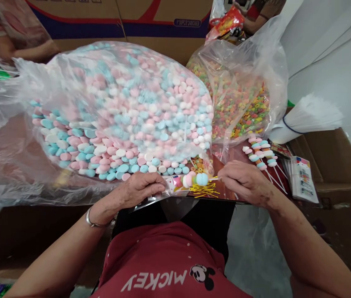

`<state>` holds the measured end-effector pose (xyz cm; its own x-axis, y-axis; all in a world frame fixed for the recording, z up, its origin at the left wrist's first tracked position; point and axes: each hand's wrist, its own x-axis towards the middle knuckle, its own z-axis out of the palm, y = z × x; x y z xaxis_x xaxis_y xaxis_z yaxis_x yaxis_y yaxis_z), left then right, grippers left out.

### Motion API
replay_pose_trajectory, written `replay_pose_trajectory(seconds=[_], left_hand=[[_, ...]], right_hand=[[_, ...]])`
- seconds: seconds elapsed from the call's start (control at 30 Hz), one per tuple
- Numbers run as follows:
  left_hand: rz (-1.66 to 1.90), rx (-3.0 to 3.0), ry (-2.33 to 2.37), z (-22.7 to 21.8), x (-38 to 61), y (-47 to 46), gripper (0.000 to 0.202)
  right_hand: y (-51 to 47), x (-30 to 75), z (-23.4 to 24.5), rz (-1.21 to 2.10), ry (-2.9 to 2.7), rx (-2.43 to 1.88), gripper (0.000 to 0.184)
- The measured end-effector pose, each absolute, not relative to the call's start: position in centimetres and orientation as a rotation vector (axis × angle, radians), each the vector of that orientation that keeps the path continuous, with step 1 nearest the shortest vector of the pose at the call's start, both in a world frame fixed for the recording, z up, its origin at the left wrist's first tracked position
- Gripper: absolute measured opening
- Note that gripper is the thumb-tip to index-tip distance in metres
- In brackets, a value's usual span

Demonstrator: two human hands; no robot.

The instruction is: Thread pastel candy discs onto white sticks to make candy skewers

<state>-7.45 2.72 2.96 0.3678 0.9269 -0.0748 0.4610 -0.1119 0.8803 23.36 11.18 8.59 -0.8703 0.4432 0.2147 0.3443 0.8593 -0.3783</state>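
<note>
My left hand (144, 188) pinches the edge of a small clear printed bag (172, 184) at the front of the table. Fingers closed, my right hand (245, 182) grips the white stick of a marshmallow skewer (202, 179). Pink and blue marshmallows are threaded on it, with a greenish piece between them. The skewer's pink end lies at or inside the bag's mouth; how deep it sits I cannot tell. Yellow twist ties (204, 190) lie loose just under the skewer. Behind it are some cereal rings (198, 164).
A large clear bag of pink, blue and white marshmallows (125, 116) fills the table. Behind right stands a bag of coloured rings (243, 107). Finished skewers (260, 153), printed packets (302, 180) and a bundle of white sticks (306, 118) are at right. Other people's arms show at the back.
</note>
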Motion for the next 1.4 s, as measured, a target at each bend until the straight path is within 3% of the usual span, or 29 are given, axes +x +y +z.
replay_pose_trajectory(seconds=[0.23, 0.5, 0.67, 0.77, 1.0, 1.23, 1.4], left_hand=[[0.616, 1.679, 1.237, 3.1, -7.2, 2.9, 0.024], [0.438, 1.679, 1.077, 3.2, -6.9, 2.7, 0.031], [0.506, 1.556, 0.965, 2.8, -5.2, 2.1, 0.025], [0.568, 1.360, 0.960, 1.7, -3.9, 1.6, 0.025], [0.815, 0.964, 0.905, 1.0, -1.3, -0.2, 0.057], [0.484, 1.099, 1.175, 0.2, -1.9, -3.0, 0.039], [0.546, 1.060, 1.119, -1.6, -1.9, -3.5, 0.029]], right_hand=[[11.0, 22.7, 7.6, 0.430, -2.721, -0.575, 0.026], [11.1, 22.1, 7.8, 0.135, -2.693, -0.468, 0.023], [10.5, 21.0, 8.4, -0.002, -2.768, -0.322, 0.024], [10.4, 20.3, 8.1, 0.087, -2.852, -0.274, 0.029], [12.6, 20.3, 7.8, 0.464, -2.896, -0.330, 0.031], [12.0, 19.5, 8.8, 0.493, -3.006, -0.247, 0.034], [11.2, 19.0, 8.5, 0.228, -3.014, -0.090, 0.029]])
